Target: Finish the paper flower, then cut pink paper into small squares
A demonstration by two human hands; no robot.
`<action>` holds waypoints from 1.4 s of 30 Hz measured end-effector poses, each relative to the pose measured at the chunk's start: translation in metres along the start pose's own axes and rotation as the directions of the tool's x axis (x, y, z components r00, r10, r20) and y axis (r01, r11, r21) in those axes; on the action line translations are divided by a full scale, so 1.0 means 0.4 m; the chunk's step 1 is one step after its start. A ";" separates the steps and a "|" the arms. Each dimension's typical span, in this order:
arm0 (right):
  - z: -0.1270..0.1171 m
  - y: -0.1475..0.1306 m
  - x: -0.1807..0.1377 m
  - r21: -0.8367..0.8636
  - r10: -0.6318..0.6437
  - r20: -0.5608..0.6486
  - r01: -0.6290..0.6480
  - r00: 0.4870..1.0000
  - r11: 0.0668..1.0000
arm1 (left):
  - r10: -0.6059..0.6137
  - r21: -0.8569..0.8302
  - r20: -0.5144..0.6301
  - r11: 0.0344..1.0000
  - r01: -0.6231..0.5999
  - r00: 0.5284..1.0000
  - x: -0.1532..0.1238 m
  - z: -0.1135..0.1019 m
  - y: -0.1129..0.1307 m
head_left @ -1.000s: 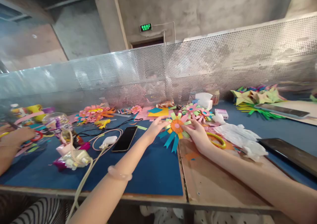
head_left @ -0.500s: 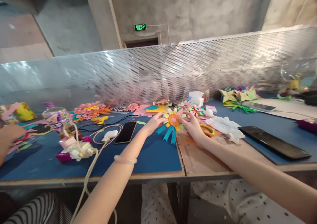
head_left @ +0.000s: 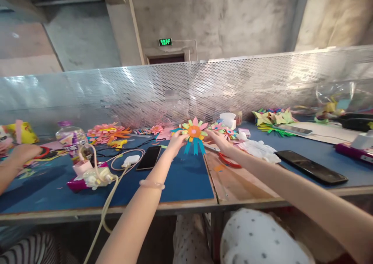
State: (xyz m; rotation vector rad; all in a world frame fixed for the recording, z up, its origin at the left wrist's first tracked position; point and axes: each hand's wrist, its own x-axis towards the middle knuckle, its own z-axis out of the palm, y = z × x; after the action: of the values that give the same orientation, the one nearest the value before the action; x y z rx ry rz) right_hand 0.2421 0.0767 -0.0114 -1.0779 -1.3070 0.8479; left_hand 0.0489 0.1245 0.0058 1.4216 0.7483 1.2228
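Left hand (head_left: pixel 176 142) and right hand (head_left: pixel 220 140) each pinch an edge of a layered paper flower (head_left: pixel 194 132), upright over the middle of the table (head_left: pixel 180 188), its round orange centre ringed by pointed pink and slim green petals, flat blue strips hanging below. Smooth red-handled scissors (head_left: pixel 229 163) lie right and near, partly behind the right forearm, with soft, crumpled white tissue (head_left: pixel 258 149) farther right; left sits a flat, glossy phone (head_left: pixel 149 158).
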 end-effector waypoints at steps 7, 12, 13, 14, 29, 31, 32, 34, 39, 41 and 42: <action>0.077 0.067 0.020 0.185 -0.061 0.087 0.045 0.994 0.982 | 0.032 -0.027 -0.031 0.999 -0.032 0.999 0.013 0.003 -0.011; 0.060 0.062 0.005 0.242 -0.018 0.038 0.008 0.999 0.970 | -0.010 -0.002 0.029 1.000 0.010 1.000 -0.010 0.011 -0.010; 0.058 0.057 0.001 0.256 -0.017 0.044 0.006 0.999 0.967 | -0.019 0.015 0.035 1.000 0.018 0.999 -0.015 0.010 -0.010; 0.057 0.052 -0.003 0.268 -0.019 0.050 0.005 0.999 0.963 | -0.022 0.036 0.039 0.999 0.020 0.999 -0.018 0.009 -0.010; 0.074 0.048 -0.005 0.303 0.027 0.020 -0.032 0.999 0.953 | 0.150 0.087 0.118 0.983 -0.161 0.982 -0.020 0.006 -0.037; 0.070 0.033 -0.015 0.363 0.045 0.040 -0.057 0.998 0.930 | 0.148 0.083 0.120 0.984 -0.158 0.982 -0.017 0.006 -0.037; 0.069 0.027 -0.019 0.375 0.050 0.041 -0.062 0.998 0.925 | 0.139 0.088 0.120 0.985 -0.150 0.983 -0.016 0.005 -0.037; 0.066 0.019 -0.024 0.365 0.048 0.036 -0.058 0.998 0.929 | 0.129 0.101 0.103 0.985 -0.140 0.986 -0.015 0.004 -0.037; 0.065 0.020 -0.021 0.322 0.041 0.044 -0.053 0.998 0.945 | 0.143 0.102 0.081 0.983 -0.151 0.986 -0.021 0.004 -0.029; 0.066 0.024 -0.016 0.306 0.032 0.052 -0.046 0.998 0.951 | 0.145 0.095 0.089 0.984 -0.153 0.985 -0.023 0.006 -0.025; 0.066 0.026 -0.014 0.292 0.028 0.056 -0.043 0.998 0.955 | 0.151 0.088 0.090 0.983 -0.158 0.985 -0.024 0.006 -0.023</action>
State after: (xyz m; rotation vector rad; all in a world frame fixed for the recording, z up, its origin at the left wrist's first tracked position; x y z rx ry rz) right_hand 0.2163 0.0782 -0.0246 -0.8510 -1.1622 1.0660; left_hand 0.0503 0.1171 -0.0054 1.6236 0.6560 1.2522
